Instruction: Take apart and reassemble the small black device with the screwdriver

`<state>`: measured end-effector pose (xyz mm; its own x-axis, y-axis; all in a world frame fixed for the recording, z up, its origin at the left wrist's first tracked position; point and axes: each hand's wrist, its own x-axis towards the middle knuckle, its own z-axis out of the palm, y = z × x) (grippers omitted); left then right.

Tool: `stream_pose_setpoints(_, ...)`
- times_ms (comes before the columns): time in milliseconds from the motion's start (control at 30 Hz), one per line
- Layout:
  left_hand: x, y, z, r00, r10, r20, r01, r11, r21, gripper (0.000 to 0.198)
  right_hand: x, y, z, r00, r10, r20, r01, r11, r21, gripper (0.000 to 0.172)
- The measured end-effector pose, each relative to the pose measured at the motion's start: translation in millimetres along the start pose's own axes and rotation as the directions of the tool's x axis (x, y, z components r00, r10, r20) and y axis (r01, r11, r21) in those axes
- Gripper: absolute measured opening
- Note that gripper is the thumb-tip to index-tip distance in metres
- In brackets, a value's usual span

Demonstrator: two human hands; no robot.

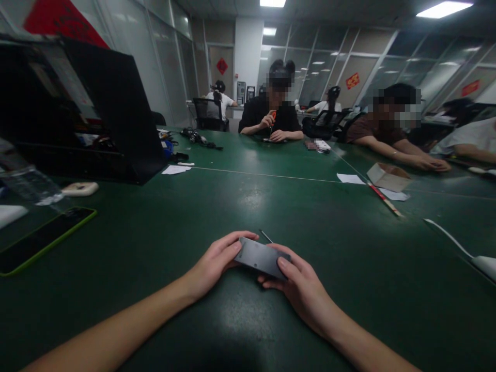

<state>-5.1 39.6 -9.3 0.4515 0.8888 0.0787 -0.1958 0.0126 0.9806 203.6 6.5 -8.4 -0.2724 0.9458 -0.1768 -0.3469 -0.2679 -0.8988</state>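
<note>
Low over the green table, a flat grey rectangular case (260, 257) with a few small marks on its face is held between both hands, slightly tilted. My left hand (217, 261) grips its left end, thumb on top and fingers around the far side. At the right end, my right hand (300, 276) pinches the case with the thumb on its face and fingers beneath. A thin metal rod (266, 236) pokes out beyond the case by my right fingers. The rod's other end is hidden, so I cannot tell whether it is held.
To the left are an open black computer case (112, 108), a plastic bottle (31, 181) and a green-edged phone (46, 237). Ahead, a person in black (271, 113) holds an orange-handled tool. A small open box (388, 177) and a red-and-pale stick (384, 200) lie to the right.
</note>
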Motion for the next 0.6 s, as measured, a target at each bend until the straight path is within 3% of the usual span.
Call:
stream_pose_setpoints(167,3.0,4.9,3.0,1.000,-0.020,0.018,0.017,0.984,0.176,0.043,-1.4,4.3,-5.5,0.998,-0.038,0.044,0.042,0.994,-0.105,0.043)
stream_pose_setpoints(300,3.1,4.7,3.0,1.000,-0.018,0.022,0.014,0.982,0.189,0.038,-0.8,8.1,-10.4,0.996,-0.035,0.088,0.049,0.985,-0.165,0.047)
stream_pose_setpoints(600,-1.4,7.8,7.6,0.993,0.056,-0.101,-0.026,0.959,0.281,0.030,-5.3,-1.2,-3.2,0.989,-0.030,0.147,0.071,0.955,-0.288,0.053)
